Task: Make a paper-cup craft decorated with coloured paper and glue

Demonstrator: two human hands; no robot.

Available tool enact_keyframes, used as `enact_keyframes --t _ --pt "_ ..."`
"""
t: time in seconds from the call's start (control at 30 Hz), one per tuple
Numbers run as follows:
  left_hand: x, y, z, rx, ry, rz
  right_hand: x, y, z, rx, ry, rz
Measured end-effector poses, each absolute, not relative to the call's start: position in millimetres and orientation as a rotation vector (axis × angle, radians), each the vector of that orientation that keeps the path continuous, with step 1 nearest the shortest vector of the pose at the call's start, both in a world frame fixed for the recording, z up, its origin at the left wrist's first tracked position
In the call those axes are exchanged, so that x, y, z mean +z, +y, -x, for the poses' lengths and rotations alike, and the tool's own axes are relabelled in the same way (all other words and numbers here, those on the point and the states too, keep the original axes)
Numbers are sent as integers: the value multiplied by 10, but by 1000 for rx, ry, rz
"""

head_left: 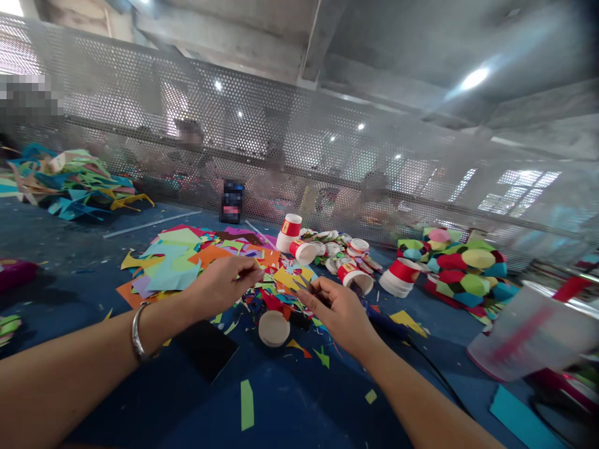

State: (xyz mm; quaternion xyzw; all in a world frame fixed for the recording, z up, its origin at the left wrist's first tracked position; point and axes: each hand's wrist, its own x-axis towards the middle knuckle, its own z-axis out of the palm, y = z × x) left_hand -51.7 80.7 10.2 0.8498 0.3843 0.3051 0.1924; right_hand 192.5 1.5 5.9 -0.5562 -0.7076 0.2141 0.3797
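Observation:
My left hand (224, 280), with a silver bangle (136, 332) on its wrist, hovers over the paper scraps. Its thumb and fingers are pinched together; whatever they hold is too small to make out. My right hand (339, 312) is closed around what looks like a pair of scissors (300, 284), the pointed tips slightly apart and aimed at my left hand; the handles are mostly hidden. Between and below the hands lies a small round pale lid or cup (274, 328). Coloured paper sheets (173, 262) are heaped beyond my left hand, with small cut scraps (276, 299) under both hands.
Several red-and-white paper cups (405, 277) stand or lie behind my right hand, near a pile of small discs (330, 243). Colourful patchwork pieces (468, 268) and a translucent bucket (528, 330) are at right. A phone (233, 201) leans against the perforated screen (281, 125). Paper offcuts (75, 181) lie far left.

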Motion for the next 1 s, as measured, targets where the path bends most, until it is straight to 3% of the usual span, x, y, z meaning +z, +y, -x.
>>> enact_keyframes --t 0.67,1.0 --pt "71 1406 919 1005 1412 -2367 20 105 -2078 291 -1973 1708" --pt "84 1578 1159 760 1388 -2505 -15 130 -2105 262 -2024 1783"
